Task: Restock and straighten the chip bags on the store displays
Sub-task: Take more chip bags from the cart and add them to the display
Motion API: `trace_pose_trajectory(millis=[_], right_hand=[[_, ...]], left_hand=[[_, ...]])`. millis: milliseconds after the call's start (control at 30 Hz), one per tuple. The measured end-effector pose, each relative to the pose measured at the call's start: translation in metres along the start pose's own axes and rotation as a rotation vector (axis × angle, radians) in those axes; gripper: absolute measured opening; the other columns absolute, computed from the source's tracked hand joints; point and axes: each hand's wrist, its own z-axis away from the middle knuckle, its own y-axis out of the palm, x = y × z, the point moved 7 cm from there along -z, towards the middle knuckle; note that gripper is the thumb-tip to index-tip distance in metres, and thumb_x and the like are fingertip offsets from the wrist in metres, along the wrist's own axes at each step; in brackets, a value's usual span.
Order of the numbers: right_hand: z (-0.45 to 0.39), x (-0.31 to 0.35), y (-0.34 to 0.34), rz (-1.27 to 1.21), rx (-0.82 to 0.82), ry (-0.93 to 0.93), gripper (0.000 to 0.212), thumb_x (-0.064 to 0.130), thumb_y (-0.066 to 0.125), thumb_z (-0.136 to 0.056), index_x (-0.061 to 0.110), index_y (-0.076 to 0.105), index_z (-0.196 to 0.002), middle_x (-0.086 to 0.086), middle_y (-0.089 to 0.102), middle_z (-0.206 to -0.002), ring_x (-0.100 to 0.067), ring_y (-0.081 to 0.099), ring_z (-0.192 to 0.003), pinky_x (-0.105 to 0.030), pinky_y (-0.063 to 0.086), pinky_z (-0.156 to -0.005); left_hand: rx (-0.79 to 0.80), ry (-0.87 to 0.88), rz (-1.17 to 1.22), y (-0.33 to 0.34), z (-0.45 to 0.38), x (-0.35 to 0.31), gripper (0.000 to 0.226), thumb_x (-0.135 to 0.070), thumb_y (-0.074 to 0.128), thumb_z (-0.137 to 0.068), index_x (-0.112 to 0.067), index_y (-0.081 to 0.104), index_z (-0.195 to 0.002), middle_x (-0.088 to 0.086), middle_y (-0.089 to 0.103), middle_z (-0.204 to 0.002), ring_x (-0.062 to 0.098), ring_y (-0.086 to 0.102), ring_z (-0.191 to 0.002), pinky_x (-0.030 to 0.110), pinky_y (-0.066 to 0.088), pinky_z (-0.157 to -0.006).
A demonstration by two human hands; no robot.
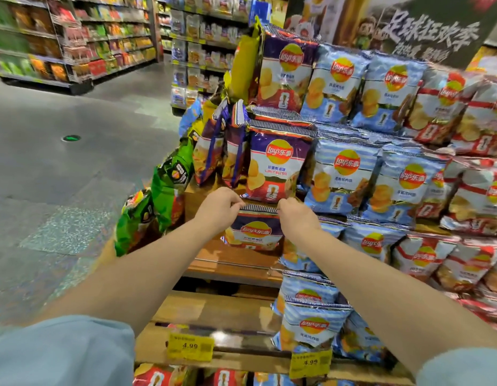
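A purple Lay's chip bag stands upright on a wooden tier of the stepped display. My left hand pinches its top left corner and my right hand pinches its top right corner. Right behind it, one tier up, stands another purple bag, with more purple bags above. Light blue bags fill the column to the right, and red-and-white bags the column beyond. Green bags lean on the display's left side.
Yellow price tags reading 4.99 hang on the lower wooden shelf edges. The grey aisle floor opens to the left. Snack shelving lines the far side, and a promotional sign stands behind the display.
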Motion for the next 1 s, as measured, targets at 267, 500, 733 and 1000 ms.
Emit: trace_pose_trajectory(millis=[267, 500, 733, 1000], right_hand=[[-0.022, -0.001, 0.030, -0.031, 0.125, 0.021, 0.034, -0.006, 0.041, -0.092, 0.006, 0.045, -0.123, -0.014, 0.047, -0.119, -0.034, 0.053, -0.105, -0.039, 0.043, -0.075], [-0.034, -0.009, 0.047, -0.072, 0.175, 0.061, 0.041, -0.006, 0.041, -0.091, 0.008, 0.047, -0.130, -0.013, 0.046, -0.127, -0.032, 0.049, -0.115, -0.039, 0.045, -0.089], [-0.031, -0.012, 0.061, -0.181, 0.218, 0.045, 0.057, 0.004, 0.041, -0.097, 0.017, 0.024, -0.150, -0.001, 0.010, -0.158, -0.026, 0.024, -0.141, -0.038, 0.038, -0.106], [-0.008, -0.004, 0.087, -0.058, 0.428, -0.055, 0.060, 0.014, 0.041, -0.099, 0.023, 0.015, -0.152, -0.002, -0.001, -0.160, -0.022, -0.002, -0.147, -0.039, 0.017, -0.117]], left_hand=[[0.104, -0.084, 0.038, 0.028, -0.013, 0.029, 0.024, -0.026, 0.056, -0.095, -0.011, 0.071, -0.105, 0.003, 0.062, -0.114, 0.018, 0.055, -0.109, 0.031, 0.045, -0.090], [0.132, -0.122, 0.070, 0.043, -0.020, 0.039, 0.027, -0.024, 0.051, -0.097, -0.012, 0.066, -0.115, 0.003, 0.057, -0.122, 0.016, 0.050, -0.114, 0.026, 0.042, -0.089], [0.109, -0.105, 0.086, 0.051, -0.013, 0.042, 0.045, -0.016, 0.052, -0.097, -0.017, 0.043, -0.141, 0.005, 0.020, -0.148, 0.020, 0.016, -0.139, 0.039, 0.046, -0.102], [0.215, -0.047, -0.167, 0.066, 0.005, 0.046, 0.046, -0.028, 0.054, -0.095, -0.017, 0.046, -0.139, 0.003, 0.026, -0.151, 0.019, 0.018, -0.141, 0.036, 0.035, -0.111]])
